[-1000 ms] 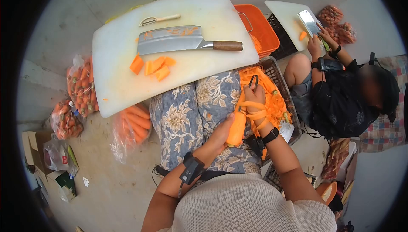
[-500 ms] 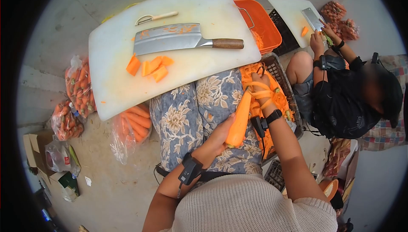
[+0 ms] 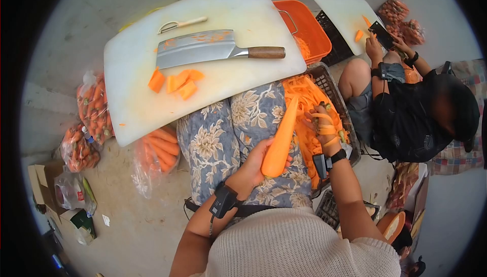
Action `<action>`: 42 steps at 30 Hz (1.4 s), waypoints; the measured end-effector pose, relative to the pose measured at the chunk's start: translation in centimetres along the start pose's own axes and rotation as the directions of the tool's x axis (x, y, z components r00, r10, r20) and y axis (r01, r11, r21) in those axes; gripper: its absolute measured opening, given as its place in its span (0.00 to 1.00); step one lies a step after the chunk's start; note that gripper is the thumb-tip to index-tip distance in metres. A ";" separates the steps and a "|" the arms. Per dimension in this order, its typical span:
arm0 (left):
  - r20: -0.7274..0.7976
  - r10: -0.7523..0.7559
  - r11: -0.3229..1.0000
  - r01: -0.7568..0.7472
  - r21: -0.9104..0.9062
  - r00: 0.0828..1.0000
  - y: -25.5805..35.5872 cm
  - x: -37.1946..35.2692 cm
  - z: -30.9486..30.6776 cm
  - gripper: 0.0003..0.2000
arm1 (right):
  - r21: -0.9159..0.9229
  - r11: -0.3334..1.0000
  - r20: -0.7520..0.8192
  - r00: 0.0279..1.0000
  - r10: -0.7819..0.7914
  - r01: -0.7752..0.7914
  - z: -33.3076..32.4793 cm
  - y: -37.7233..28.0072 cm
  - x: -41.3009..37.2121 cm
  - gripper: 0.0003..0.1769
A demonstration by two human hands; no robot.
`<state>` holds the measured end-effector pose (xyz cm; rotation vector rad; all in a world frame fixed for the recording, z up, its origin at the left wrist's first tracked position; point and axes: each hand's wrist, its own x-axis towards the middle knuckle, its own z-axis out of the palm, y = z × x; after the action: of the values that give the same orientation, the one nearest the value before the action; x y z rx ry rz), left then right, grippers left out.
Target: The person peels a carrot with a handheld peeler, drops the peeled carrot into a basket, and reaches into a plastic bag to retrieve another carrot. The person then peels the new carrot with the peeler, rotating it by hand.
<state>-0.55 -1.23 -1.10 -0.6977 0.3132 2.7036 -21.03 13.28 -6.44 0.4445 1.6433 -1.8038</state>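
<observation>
My left hand (image 3: 257, 163) is closed around the thick lower end of a peeled carrot (image 3: 280, 144), whose narrow tip points up and away. Over the peelings at the right, my right hand (image 3: 324, 125) is closed on a small dark peeler, mostly hidden by the fingers. Ribbons of carrot peel (image 3: 324, 130) drape across this hand and wrist. Beneath it, a dark crate (image 3: 350, 122) holds a heap of orange peelings (image 3: 304, 94). The carrot and right hand are apart.
A white cutting board (image 3: 137, 74) carries a cleaver (image 3: 198, 46), a light-handled peeler (image 3: 185, 23) and carrot pieces (image 3: 185, 84). An orange bin (image 3: 317, 33) stands behind. Bagged carrots (image 3: 160, 148) lie left. At right, a person (image 3: 411, 104) holds a dark-bladed knife by another board (image 3: 340, 11).
My right hand has drawn back toward me from the crate's far part, peel ribbons still on it. The carrot has turned more upright in my left hand. The other person's blade has turned.
</observation>
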 end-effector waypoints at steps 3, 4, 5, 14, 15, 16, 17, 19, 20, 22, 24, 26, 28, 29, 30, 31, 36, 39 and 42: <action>0.047 0.012 0.999 -0.013 0.037 0.999 -0.2 0.2 -0.7 0.28 | -0.018 0.996 0.065 0.994 -0.091 0.092 1.9 0.1 -4.0 0.17; 0.047 0.015 0.999 -0.017 0.041 0.999 -0.3 0.3 -0.8 0.28 | -0.084 0.980 0.074 0.982 -0.176 0.182 2.9 0.0 -5.6 0.17; 0.065 0.028 0.998 -0.032 0.059 0.998 -0.4 0.3 -0.9 0.28 | -0.149 0.951 0.088 0.962 -0.260 0.271 3.8 0.1 -7.1 0.16; 0.025 0.235 0.971 -0.236 0.034 0.972 -1.3 -0.2 1.2 0.21 | -0.574 0.131 0.491 0.467 -0.735 0.809 9.2 2.5 -13.8 0.22; 0.066 0.242 0.969 -0.245 0.034 0.968 -1.2 -0.1 1.1 0.21 | -0.571 0.126 0.495 0.463 -0.736 0.811 9.3 2.5 -13.6 0.22; 0.066 0.246 0.968 -0.249 0.032 0.967 -1.2 -0.1 0.9 0.21 | -0.560 0.200 0.465 0.505 -0.727 0.804 9.4 2.5 -13.5 0.18; 0.055 0.234 0.970 -0.237 0.048 0.971 -1.2 -0.1 0.8 0.21 | -0.547 0.274 0.434 0.548 -0.715 0.791 9.5 2.5 -13.2 0.15; 0.048 0.220 0.973 -0.223 0.061 0.974 -1.3 0.2 0.7 0.21 | -0.547 0.300 0.403 0.560 -0.724 0.781 9.5 2.7 -12.1 0.15; 0.005 0.234 0.971 -0.233 0.051 0.972 -1.4 0.4 0.6 0.21 | -0.546 0.329 0.369 0.574 -0.731 0.770 9.6 2.7 -11.5 0.15; -0.042 0.244 0.969 -0.242 0.038 0.969 -1.3 0.5 0.5 0.21 | -0.573 0.331 0.390 0.605 -0.694 0.749 9.5 2.0 -10.3 0.16; -0.050 0.187 0.971 -0.177 0.160 0.981 -1.0 0.3 0.1 0.21 | -0.599 0.335 0.410 0.638 -0.652 0.728 9.7 1.8 -9.6 0.18; -0.092 0.166 0.976 -0.150 0.158 0.982 -0.9 0.4 0.1 0.22 | -0.537 0.358 0.394 0.602 -0.695 0.764 10.1 1.6 -9.0 0.14; -0.132 0.141 0.981 -0.120 0.155 0.981 -0.8 0.4 0.2 0.23 | -0.533 0.429 0.338 0.649 -0.682 0.729 10.2 1.4 -7.8 0.13; -0.133 0.124 0.981 -0.102 0.164 0.983 -0.8 0.3 0.3 0.23 | -0.522 0.496 0.282 0.689 -0.667 0.694 10.2 1.3 -6.9 0.12; -0.135 0.108 0.981 -0.084 0.174 0.985 -0.7 0.3 0.3 0.24 | -0.524 0.499 0.281 0.693 -0.664 0.690 10.1 1.5 -5.7 0.12; -0.139 0.105 0.982 -0.080 0.171 0.985 -0.6 0.2 0.3 0.24 | -0.433 0.629 0.219 0.752 -0.621 0.646 10.0 1.8 -4.4 0.12; -0.156 0.079 0.988 -0.056 0.146 0.985 -0.3 0.1 0.7 0.24 | -0.415 0.729 0.092 0.822 -0.562 0.545 10.2 0.0 -0.9 0.13; -0.163 0.074 0.987 -0.049 0.153 0.984 -0.2 0.1 0.7 0.25 | -0.312 0.840 0.140 0.896 -0.421 0.443 8.9 -0.6 1.9 0.12; -0.133 0.051 0.991 -0.033 0.133 0.990 -0.2 0.1 0.5 0.26 | -0.238 0.917 0.112 0.947 -0.301 0.320 9.0 -1.2 1.2 0.10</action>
<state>-0.74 -0.93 -0.74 -0.8478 0.5387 2.6507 -21.13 4.22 -4.94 0.0000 1.9465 -1.7687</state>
